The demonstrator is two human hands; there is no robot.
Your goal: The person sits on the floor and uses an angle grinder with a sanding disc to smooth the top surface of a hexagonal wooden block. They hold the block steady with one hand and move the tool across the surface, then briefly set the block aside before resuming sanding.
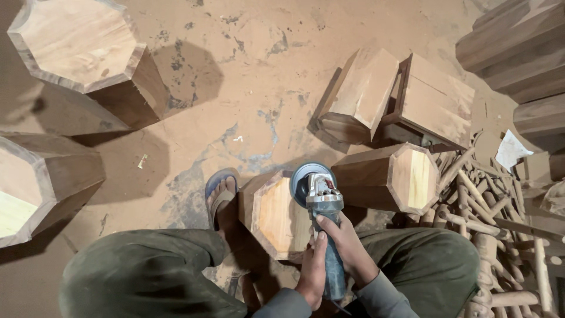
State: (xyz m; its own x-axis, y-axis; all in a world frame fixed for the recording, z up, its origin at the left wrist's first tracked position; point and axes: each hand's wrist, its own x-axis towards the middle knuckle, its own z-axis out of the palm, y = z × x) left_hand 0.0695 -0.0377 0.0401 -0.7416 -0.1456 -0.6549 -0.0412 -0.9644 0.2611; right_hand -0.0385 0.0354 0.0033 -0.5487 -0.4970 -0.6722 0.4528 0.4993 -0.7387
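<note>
Both hands are gripping an angle grinder (322, 218): the right hand (347, 244) is wrapping the body just behind the head, and the left hand (312, 274) is closing around the grey handle lower down. Its disc is sitting at the upper right edge of an octagonal wooden block (276, 215), which is lying on the floor (247, 53) between the person's knees, end face up, with a sandalled foot (222, 197) just beside it. How much of that face is already ground is hard to judge; it is looking pale and fairly even, while the rim is appearing darker, so the edges probably remain. Both forearms are coming up from the bottom of the view, wrists close together, tool pointing away from the body. More octagonal blocks (388, 176) are lying near, and a heap of turned spindles (500, 235) is sitting at the right.
</note>
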